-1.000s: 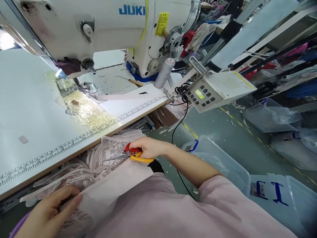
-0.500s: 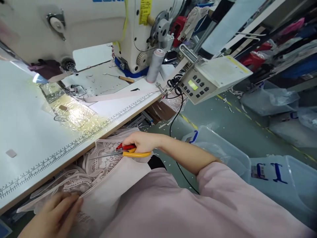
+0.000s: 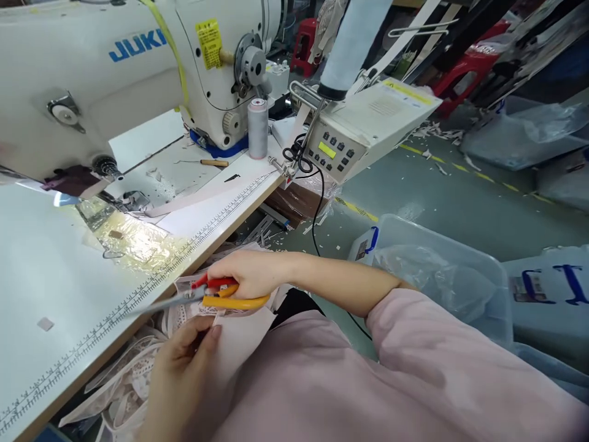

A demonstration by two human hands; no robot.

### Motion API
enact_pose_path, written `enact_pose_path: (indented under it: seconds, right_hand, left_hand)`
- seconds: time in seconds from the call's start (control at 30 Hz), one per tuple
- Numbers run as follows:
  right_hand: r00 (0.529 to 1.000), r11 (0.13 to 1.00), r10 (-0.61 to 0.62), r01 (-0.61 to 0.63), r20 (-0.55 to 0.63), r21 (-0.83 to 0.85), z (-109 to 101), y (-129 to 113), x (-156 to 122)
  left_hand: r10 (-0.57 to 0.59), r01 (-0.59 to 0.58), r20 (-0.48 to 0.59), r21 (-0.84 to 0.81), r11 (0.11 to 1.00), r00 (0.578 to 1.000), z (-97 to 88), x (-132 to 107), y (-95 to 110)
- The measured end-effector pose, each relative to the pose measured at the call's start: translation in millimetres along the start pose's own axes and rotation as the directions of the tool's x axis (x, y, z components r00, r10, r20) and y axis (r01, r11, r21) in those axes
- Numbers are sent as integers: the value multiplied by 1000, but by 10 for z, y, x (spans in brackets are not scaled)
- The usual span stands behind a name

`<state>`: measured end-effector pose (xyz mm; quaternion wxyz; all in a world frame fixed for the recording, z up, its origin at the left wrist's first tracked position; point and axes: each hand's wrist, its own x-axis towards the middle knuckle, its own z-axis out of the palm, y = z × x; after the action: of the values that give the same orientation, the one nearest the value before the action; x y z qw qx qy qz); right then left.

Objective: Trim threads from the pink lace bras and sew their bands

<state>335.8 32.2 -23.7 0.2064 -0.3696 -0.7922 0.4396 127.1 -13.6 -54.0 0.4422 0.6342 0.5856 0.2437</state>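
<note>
My right hand [image 3: 248, 274] is closed around a pair of scissors [image 3: 237, 302] with red and yellow handles. The blades point left, over the table edge, and look closed together. Just below them, my left hand [image 3: 186, 362] pinches the edge of a pale pink fabric piece [image 3: 242, 337] between thumb and fingers. That fabric lies across my lap, partly hidden by the left hand. Pale lace garment pieces [image 3: 138, 374] hang in a heap between my lap and the table.
A JUKI sewing machine [image 3: 133, 80] stands on the white table [image 3: 41, 264], which has a printed ruler along its front edge. Near it are a thread cone [image 3: 257, 129], a wooden-handled tool [image 3: 214, 162] and a control box [image 3: 350, 135]. Clear plastic bins [image 3: 501, 294] stand on the floor to the right.
My left hand has moved up and right along the fabric to beside the scissors, and now pinches its edge. The scissors have shifted slightly left in view. The camera view has turned.
</note>
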Motion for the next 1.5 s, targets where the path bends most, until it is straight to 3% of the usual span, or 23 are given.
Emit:
enact_pose_path:
  seconds: [0.07,0.13,0.23,0.37,0.57,0.8,0.97,1.2,1.3,1.37,1.5]
  right_hand:
    - [979,986,73,-42,-191,160,31,23,-78]
    - [939,934,151,-33,-308,355,102,47,-165]
    - [938,864,196,-27,-286,503,244,60,-275]
    - [950,896,213,-96,-229,434,398,7,-320]
    - [938,878,179,-15,-298,479,518,-46,-256]
    - [920,881,216,-39,-326,471,559,-37,-260]
    - [919,869,213,-24,-331,494,582,-40,-266]
    - [914,859,194,17,-357,511,625,-34,-243]
    - [907,858,218,-2,-360,513,620,-62,-261]
    - [916,844,233,-24,-327,536,590,-74,-293]
    - [945,888,210,-78,-251,453,472,-11,-396]
  left_hand:
    - [-106,110,38,-121,986,994,-42,-17,-65]
    - [-164,173,60,-192,966,985,-87,-49,-118]
    - [-197,203,49,-256,945,979,-130,-88,-144]
    - [-189,184,5,-255,949,982,-146,-96,-132]
    - [-177,168,-18,-230,958,984,-136,-101,-150]
    - [-104,101,-46,-66,993,993,-111,-136,-29]
    - [-21,21,-11,-31,999,1000,-112,-124,-42]
    - [-21,21,-2,-20,1000,1000,-89,-159,50]
    - [-29,26,-25,-91,995,999,-54,-163,99]
    - [-87,79,-24,-224,971,996,-41,-156,100]
    - [-251,233,26,-478,847,968,-59,-139,42]
